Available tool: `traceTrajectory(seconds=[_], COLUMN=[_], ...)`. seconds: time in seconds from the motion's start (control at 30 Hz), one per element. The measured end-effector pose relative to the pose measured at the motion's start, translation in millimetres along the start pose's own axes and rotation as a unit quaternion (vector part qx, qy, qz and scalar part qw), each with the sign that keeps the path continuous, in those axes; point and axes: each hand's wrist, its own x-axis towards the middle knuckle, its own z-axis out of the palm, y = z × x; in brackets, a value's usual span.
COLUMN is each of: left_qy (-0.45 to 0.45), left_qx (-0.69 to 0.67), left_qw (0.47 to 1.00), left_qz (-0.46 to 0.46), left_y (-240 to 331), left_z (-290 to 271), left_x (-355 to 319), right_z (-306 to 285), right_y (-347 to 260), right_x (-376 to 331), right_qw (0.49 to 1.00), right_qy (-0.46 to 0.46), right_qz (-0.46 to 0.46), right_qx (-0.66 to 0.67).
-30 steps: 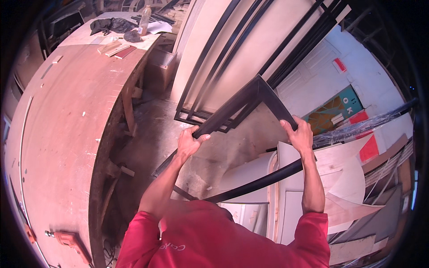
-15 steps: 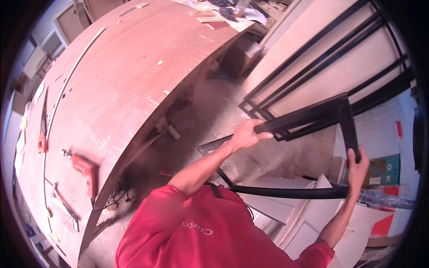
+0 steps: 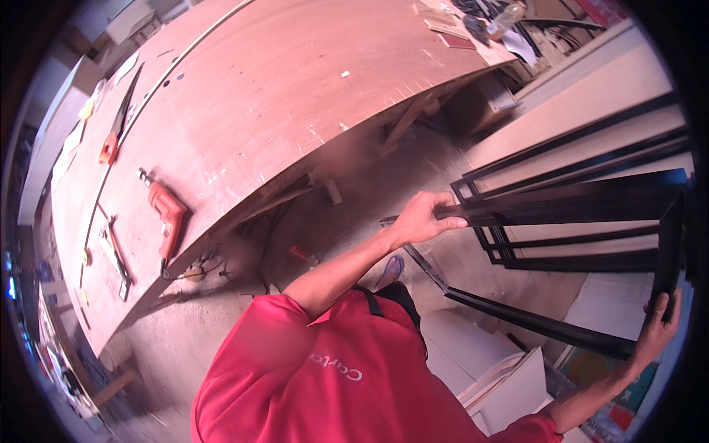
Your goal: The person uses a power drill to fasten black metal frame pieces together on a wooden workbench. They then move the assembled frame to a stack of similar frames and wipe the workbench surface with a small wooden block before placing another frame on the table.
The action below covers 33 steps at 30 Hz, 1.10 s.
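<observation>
A black rectangular frame (image 3: pixel 569 205) is held up on the right, between both my hands. My left hand (image 3: pixel 427 218) grips its upper bar near the left end, thumb along the bar and fingers wrapped behind. On the shorter side, near the lower right corner, my right hand (image 3: pixel 659 325) is closed round the bar. The frame's lower bar (image 3: pixel 543 321) slants back toward my body, and its far left part passes behind my left forearm. Behind it, more black frames (image 3: pixel 583 242) lean against a pale panel (image 3: pixel 583 118).
To the left stands a large wooden table (image 3: pixel 273 96) bearing a red power drill (image 3: pixel 168 210), a handsaw (image 3: pixel 117 129), a metal tool (image 3: pixel 114 255) and a long thin strip (image 3: pixel 173 66). White boards (image 3: pixel 509 391) stand low beside me. Wood pieces (image 3: pixel 447 26) lie at the table's far corner.
My view has turned, so the table and its tools sit farther right and higher. Both hands have carried the black frame to the right, still gripping it.
</observation>
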Motion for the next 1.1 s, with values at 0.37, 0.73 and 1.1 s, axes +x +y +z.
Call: traceTrajectory(seconds=[0.37, 0.73, 1.1], left_qy=[-0.21, -0.149, 0.061], left_qx=[-0.02, -0.104, -0.017], left_qw=[0.975, 0.935, 0.941], left_qz=[-0.072, -0.304, -0.333], left_y=[58.1, 92.5, 57.6], left_z=[-9.1, 19.4, 12.8], left_x=[25.9, -16.5, -72.6], right_z=[190.3, 460.5, 577.4], right_y=[108.4, 40.8, -116.2], right_x=[107.6, 129.9, 74.8], right_qw=[0.949, 0.728, 0.701], right_qy=[-0.097, -0.268, -0.399], right_qz=[-0.149, -0.17, -0.148], right_qx=[0.261, 0.607, 0.572])
